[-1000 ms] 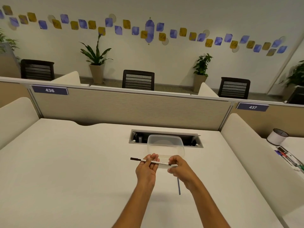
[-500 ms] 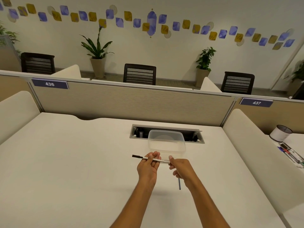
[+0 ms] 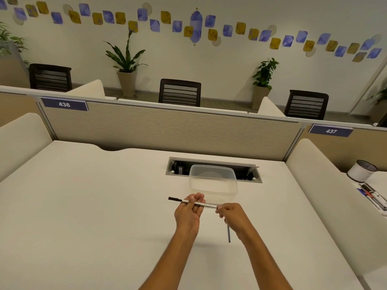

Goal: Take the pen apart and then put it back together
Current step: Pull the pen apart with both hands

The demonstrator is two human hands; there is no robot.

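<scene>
1. Spreading out under both my arms is the white desk (image 3: 83, 206), backed by a beige partition (image 3: 167, 130) that carries a label reading 436.
2. A cable hatch (image 3: 213, 162) is cut into the desk near the partition, its flap standing open.
3. A clear plastic container (image 3: 213, 181) sits on the desk in front of that hatch, just beyond my hands.
4. My left hand (image 3: 188, 214) is raised over the desk, fingers curled around the middle of the pen barrel (image 3: 206, 204). The barrel is white with small print and lies almost level, its black cap end sticking out to the left of my fingers.
5. My right hand (image 3: 233, 216) is closed at the barrel's right end, thumb and fingertips pinched there; what exactly they hold is too small for me to tell.
6. A thin blue-grey refill (image 3: 228, 234) pokes out below my right hand, pointing towards me. Whether it lies on the desk or hangs from my palm, I cannot tell.
</scene>
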